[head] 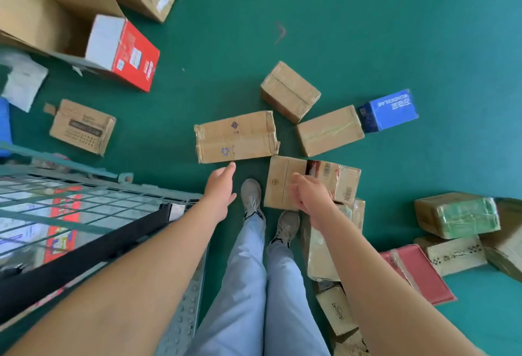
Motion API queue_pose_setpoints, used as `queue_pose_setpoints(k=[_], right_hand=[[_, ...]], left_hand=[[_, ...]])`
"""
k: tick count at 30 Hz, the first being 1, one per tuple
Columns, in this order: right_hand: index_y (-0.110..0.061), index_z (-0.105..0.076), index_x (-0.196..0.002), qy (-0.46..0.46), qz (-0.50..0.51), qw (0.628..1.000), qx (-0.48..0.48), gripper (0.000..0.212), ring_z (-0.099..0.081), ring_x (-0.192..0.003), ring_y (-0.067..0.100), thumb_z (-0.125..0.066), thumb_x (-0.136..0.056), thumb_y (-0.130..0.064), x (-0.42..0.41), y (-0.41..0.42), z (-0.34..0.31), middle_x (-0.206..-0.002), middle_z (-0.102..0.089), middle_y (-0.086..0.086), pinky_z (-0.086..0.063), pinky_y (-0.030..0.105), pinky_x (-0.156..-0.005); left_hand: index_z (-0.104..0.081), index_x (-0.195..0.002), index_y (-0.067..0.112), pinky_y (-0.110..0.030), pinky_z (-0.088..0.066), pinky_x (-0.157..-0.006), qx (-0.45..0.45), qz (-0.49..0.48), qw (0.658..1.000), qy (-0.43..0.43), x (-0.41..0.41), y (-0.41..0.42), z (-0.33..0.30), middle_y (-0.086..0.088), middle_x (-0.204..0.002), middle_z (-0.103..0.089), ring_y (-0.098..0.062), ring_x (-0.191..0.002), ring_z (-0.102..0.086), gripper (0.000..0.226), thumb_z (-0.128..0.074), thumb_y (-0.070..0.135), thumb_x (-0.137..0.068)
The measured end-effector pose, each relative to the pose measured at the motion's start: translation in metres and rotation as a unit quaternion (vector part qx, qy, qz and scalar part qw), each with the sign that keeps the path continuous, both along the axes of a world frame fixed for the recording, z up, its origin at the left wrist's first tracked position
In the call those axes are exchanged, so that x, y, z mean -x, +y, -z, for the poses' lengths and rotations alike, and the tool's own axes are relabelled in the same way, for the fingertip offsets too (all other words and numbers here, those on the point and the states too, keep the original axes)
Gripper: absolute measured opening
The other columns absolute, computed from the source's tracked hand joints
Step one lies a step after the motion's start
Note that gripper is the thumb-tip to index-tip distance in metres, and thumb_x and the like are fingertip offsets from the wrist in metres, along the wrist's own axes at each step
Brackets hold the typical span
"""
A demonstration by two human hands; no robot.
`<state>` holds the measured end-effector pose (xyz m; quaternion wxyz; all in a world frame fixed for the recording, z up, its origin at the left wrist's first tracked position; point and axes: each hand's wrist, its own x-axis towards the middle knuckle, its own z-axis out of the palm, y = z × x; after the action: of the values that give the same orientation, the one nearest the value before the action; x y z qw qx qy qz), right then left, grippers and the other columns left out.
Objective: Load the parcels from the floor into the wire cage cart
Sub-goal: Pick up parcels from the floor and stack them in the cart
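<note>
My left hand [219, 192] reaches, fingers straight, toward a taped cardboard parcel [236, 136] on the green floor [367, 30]. My right hand [309, 194] hangs loosely curled, holding nothing; the wire cage cart [93, 203] stands left.

Both bare arms reach forward and down, well apart. The left hand [219, 194] is held flat with straight fingers pointing ahead, holding nothing. The right hand [309, 194] hangs palm down with its fingers loosely curled downward, also gripping nothing.
</note>
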<state>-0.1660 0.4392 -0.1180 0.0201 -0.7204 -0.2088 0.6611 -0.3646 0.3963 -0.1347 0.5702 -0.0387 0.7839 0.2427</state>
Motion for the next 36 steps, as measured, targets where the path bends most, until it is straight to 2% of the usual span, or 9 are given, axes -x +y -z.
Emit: queue_pose_setpoints(k=[8,10,13,15,17,21,25,31,36], right_hand=[[-0.017,-0.061,-0.088,-0.011,-0.034,0.998,0.052,0.022,-0.047,-0.065,0.017,-0.055,-0.099,-0.034,0.061,0.045,0.185,-0.074,-0.053,0.001,-0.040,0.037,-0.067],[-0.020,-0.057,-0.088,-0.018,-0.045,0.997,0.059,0.018,-0.048,-0.070,0.017,-0.054,-0.101,-0.032,0.071,0.053,0.223,-0.079,-0.051,0.002,-0.041,0.035,-0.069],[-0.021,-0.061,-0.104,-0.049,-0.083,0.994,0.053,0.014,-0.050,-0.070,0.015,-0.051,-0.102,-0.030,0.085,0.066,0.281,-0.083,-0.055,0.002,-0.043,0.035,-0.073],[-0.021,-0.053,-0.133,-0.065,-0.100,0.992,0.032,0.033,-0.058,-0.084,0.017,-0.052,-0.101,-0.032,0.093,0.075,0.313,-0.111,-0.059,0.005,-0.050,0.034,-0.078],[-0.023,-0.037,-0.151,-0.093,-0.113,0.989,-0.002,0.057,-0.059,-0.111,0.026,-0.054,-0.098,-0.035,0.098,0.081,0.340,-0.142,-0.046,0.005,-0.054,0.044,-0.093],[-0.028,-0.016,-0.161,-0.102,-0.147,0.984,-0.004,0.081,-0.043,-0.139,0.031,-0.057,-0.092,-0.039,0.107,0.085,0.378,-0.159,-0.032,0.001,-0.042,0.054,-0.112],[-0.021,-0.018,-0.160,-0.096,-0.122,0.988,-0.003,0.081,-0.044,-0.131,0.028,-0.064,-0.095,-0.035,0.111,0.093,0.384,-0.156,-0.031,0.002,-0.043,0.042,-0.103],[-0.023,-0.028,-0.154,-0.076,-0.159,0.981,-0.077,0.072,-0.046,-0.104,0.021,-0.065,-0.093,-0.036,0.114,0.123,0.322,-0.139,-0.035,-0.002,-0.041,0.039,-0.088],[-0.023,-0.037,-0.148,-0.068,-0.149,0.979,-0.117,0.069,-0.054,-0.106,0.022,-0.069,-0.089,-0.035,0.102,0.133,0.249,-0.138,-0.042,0.001,-0.047,0.040,-0.090]], left_hand=[[-0.039,-0.153,0.023,-0.040,-0.049,-0.105,0.056,0.023,0.998,0.009,0.048,0.056,0.189,0.001,-0.126,-0.048,-0.019,-0.109,-0.050,0.057,-0.051,0.050,-0.104],[-0.034,-0.156,0.022,-0.039,-0.049,-0.100,0.073,0.038,0.996,0.032,0.069,0.062,0.226,0.000,-0.140,-0.045,-0.017,-0.099,-0.051,0.061,-0.052,0.048,-0.104],[-0.027,-0.160,0.024,-0.048,-0.044,-0.111,0.101,0.054,0.990,0.087,0.113,0.065,0.288,-0.003,-0.160,-0.032,-0.026,-0.128,-0.049,0.072,-0.059,0.044,-0.099],[-0.031,-0.158,0.024,-0.053,-0.043,-0.112,0.120,0.053,0.983,0.130,0.138,0.062,0.321,-0.006,-0.159,-0.032,-0.031,-0.138,-0.045,0.076,-0.064,0.044,-0.093],[-0.032,-0.157,0.020,-0.053,-0.043,-0.113,0.132,0.056,0.976,0.162,0.157,0.061,0.344,-0.008,-0.158,-0.032,-0.032,-0.136,-0.046,0.072,-0.063,0.041,-0.096],[-0.021,-0.163,0.016,-0.047,-0.026,-0.121,0.179,0.050,0.977,0.106,0.178,0.052,0.381,-0.006,-0.167,-0.028,-0.029,-0.149,-0.033,0.079,-0.059,0.048,-0.101],[-0.037,-0.156,0.019,-0.042,-0.025,-0.118,0.166,0.009,0.985,0.053,0.182,0.053,0.386,-0.003,-0.159,-0.042,-0.023,-0.144,-0.038,0.069,-0.059,0.052,-0.099],[-0.034,-0.148,0.023,-0.042,-0.038,-0.092,0.117,-0.077,0.976,0.169,0.178,0.058,0.334,-0.003,-0.146,-0.046,-0.028,-0.124,-0.049,0.077,-0.062,0.063,-0.088],[-0.039,-0.146,0.021,-0.046,-0.047,-0.100,0.060,-0.170,0.958,0.221,0.152,0.063,0.266,-0.003,-0.142,-0.051,-0.029,-0.122,-0.054,0.075,-0.062,0.062,-0.088]])
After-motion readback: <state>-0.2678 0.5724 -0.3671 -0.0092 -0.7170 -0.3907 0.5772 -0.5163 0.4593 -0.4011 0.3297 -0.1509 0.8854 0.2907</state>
